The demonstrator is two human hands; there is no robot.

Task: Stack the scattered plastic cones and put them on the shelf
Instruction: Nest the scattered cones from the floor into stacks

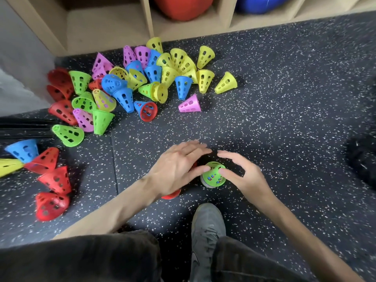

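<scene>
Okay, the green cone caps a small stack standing on the floor, between your two hands. It looks like light, thin perforated plastic, probably springy and a bit slick, so take it low around the wall, not by the holes or tip. Your right hand pinches the cone's side, thumb on it, other fingers arched above. Your left hand is spread flat, thumb tip touching the cone's other side, palm over a red cone just beside the stack. The loose pile lies well ahead and left of your grip, the shelf beyond it. Your shoe sits just behind the stack.
</scene>
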